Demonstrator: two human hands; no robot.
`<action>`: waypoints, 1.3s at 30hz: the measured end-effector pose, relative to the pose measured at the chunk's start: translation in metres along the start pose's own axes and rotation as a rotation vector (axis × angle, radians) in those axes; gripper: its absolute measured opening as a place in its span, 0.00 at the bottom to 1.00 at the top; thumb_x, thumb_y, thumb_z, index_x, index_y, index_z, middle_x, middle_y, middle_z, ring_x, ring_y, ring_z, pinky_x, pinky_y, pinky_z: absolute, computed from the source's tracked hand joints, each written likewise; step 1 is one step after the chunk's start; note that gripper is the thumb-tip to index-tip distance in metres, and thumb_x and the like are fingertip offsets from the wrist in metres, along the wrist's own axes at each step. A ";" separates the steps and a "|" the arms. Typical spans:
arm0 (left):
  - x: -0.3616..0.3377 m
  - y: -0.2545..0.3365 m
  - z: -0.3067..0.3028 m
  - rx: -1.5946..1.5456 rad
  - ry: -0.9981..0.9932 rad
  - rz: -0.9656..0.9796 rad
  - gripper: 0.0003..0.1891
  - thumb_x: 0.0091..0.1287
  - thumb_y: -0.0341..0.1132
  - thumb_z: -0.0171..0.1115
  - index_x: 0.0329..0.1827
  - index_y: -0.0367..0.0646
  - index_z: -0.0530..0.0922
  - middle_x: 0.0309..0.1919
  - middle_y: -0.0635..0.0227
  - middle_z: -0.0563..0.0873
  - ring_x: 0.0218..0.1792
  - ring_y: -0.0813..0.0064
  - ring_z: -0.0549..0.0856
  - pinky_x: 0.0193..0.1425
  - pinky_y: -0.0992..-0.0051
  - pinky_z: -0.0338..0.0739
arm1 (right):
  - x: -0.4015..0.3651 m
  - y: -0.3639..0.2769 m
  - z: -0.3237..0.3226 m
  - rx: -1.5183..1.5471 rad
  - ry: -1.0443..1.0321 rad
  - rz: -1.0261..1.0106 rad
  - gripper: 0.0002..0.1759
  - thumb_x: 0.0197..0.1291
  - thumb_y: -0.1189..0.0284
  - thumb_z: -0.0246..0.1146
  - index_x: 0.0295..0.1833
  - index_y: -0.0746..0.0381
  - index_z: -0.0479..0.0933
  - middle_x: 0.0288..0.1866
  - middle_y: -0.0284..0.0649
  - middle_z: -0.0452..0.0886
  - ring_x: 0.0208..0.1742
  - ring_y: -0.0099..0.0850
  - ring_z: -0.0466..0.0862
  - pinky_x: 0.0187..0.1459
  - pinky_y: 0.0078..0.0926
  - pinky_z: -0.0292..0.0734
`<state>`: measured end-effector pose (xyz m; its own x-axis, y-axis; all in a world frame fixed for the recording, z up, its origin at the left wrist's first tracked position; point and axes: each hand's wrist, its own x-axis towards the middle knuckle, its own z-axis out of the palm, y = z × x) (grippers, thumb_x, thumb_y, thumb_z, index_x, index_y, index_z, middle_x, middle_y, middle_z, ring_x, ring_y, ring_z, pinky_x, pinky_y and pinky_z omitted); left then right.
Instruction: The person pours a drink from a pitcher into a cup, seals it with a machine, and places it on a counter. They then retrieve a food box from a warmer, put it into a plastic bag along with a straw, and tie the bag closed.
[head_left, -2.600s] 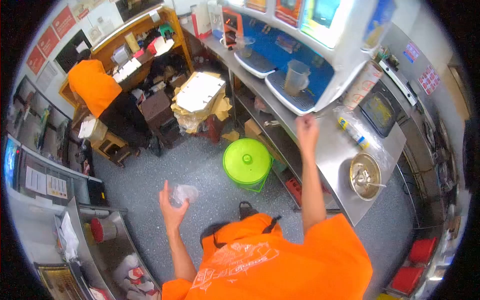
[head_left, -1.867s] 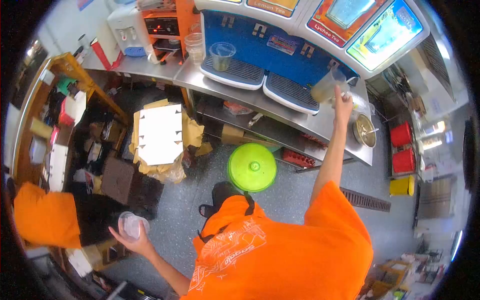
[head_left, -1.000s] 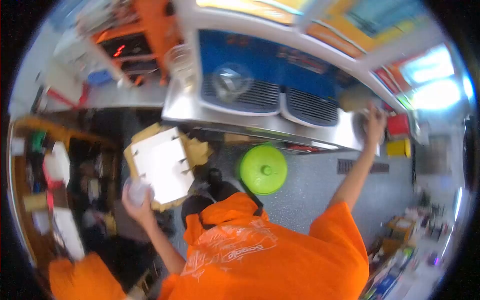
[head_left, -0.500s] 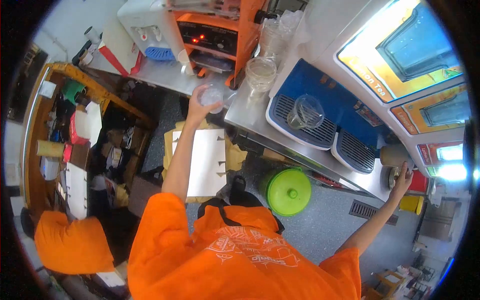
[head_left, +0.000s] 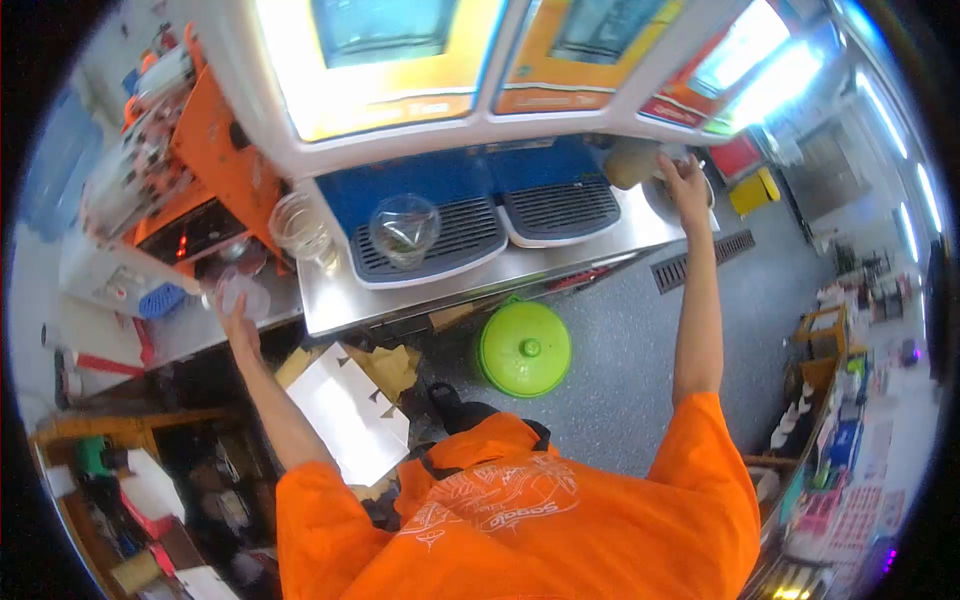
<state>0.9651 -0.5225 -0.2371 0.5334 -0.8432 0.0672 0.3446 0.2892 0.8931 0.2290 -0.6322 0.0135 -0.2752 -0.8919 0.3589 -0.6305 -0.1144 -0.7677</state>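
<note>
I've got left hand [head_left: 240,328] fingers curled round clear cup [head_left: 246,294], right hand [head_left: 688,195] fingers closed on jug [head_left: 630,165] near metal bowl [head_left: 662,203].

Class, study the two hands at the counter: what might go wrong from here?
The jug in the right hand looks tipped beside the metal bowl, so its brownish contents might spill onto the counter or into the bowl.

The left hand holds a clear plastic container by its side; it could slip.

The clear cup on the drip tray might get knocked over.
</note>
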 end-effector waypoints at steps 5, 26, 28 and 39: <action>-0.061 0.004 -0.034 0.098 0.084 -0.050 0.38 0.53 0.27 0.71 0.69 0.47 0.65 0.65 0.63 0.71 0.67 0.62 0.69 0.71 0.59 0.62 | -0.011 -0.011 0.009 0.079 0.097 -0.048 0.29 0.52 0.53 0.73 0.44 0.66 0.74 0.32 0.31 0.76 0.29 0.18 0.73 0.29 0.16 0.65; -0.224 0.022 -0.037 0.723 0.392 0.070 0.36 0.49 0.23 0.75 0.62 0.40 0.67 0.61 0.61 0.70 0.63 0.63 0.69 0.71 0.63 0.62 | -0.017 -0.028 0.012 0.134 0.041 0.020 0.29 0.53 0.53 0.73 0.44 0.67 0.72 0.31 0.30 0.74 0.29 0.17 0.71 0.28 0.16 0.65; -0.249 -0.008 -0.053 0.799 0.376 0.082 0.36 0.48 0.23 0.76 0.61 0.40 0.67 0.60 0.61 0.70 0.63 0.63 0.70 0.70 0.63 0.62 | -0.015 -0.021 0.017 0.188 0.051 -0.022 0.30 0.53 0.54 0.73 0.45 0.68 0.71 0.31 0.30 0.73 0.30 0.17 0.71 0.29 0.15 0.66; -0.287 -0.058 0.035 0.736 0.208 -0.084 0.40 0.45 0.27 0.79 0.61 0.41 0.65 0.57 0.61 0.70 0.61 0.64 0.70 0.69 0.65 0.62 | -0.017 -0.023 0.017 0.180 0.054 -0.043 0.28 0.54 0.56 0.73 0.44 0.68 0.72 0.33 0.33 0.75 0.34 0.20 0.73 0.34 0.18 0.69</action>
<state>0.7656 -0.3132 -0.2925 0.6879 -0.7250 -0.0343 -0.1734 -0.2100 0.9622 0.2604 -0.6213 0.0161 -0.2922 -0.8605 0.4174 -0.5034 -0.2327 -0.8321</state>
